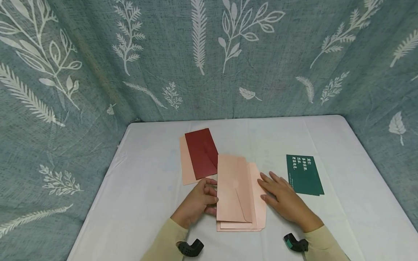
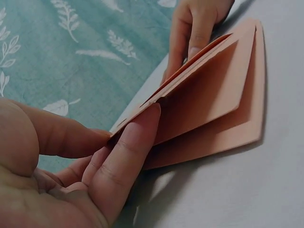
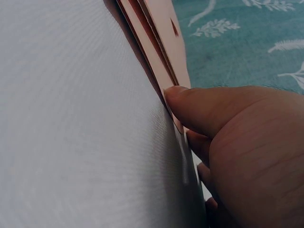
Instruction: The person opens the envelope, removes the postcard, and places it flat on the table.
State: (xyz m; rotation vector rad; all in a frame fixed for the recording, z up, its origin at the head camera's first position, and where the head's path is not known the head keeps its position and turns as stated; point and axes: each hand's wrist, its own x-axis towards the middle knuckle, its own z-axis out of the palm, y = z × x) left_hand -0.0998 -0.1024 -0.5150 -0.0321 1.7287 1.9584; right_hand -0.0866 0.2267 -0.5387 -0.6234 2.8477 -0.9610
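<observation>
Several pale pink envelopes [image 1: 233,188] lie in a loose stack at the front middle of the table. My left hand [image 1: 200,199] is at the stack's left edge and pinches the top envelope between thumb and fingers. In the left wrist view the pinched edge of that envelope [image 2: 204,78] is lifted, with gaps between the layers below. My right hand [image 1: 285,195] lies at the stack's right side, its fairly straight fingers touching the edge of a lower envelope [image 1: 258,195]. The right wrist view shows the thumb against the envelope edges [image 3: 164,71].
Behind the stack to the left, a dark red envelope [image 1: 200,154] overlaps another pale pink envelope [image 1: 187,170]. Dark green cards [image 1: 305,177] with white writing lie to the right, beyond my right hand. A leaf-patterned curtain [image 1: 209,90] hangs around the white-covered table [image 1: 147,163].
</observation>
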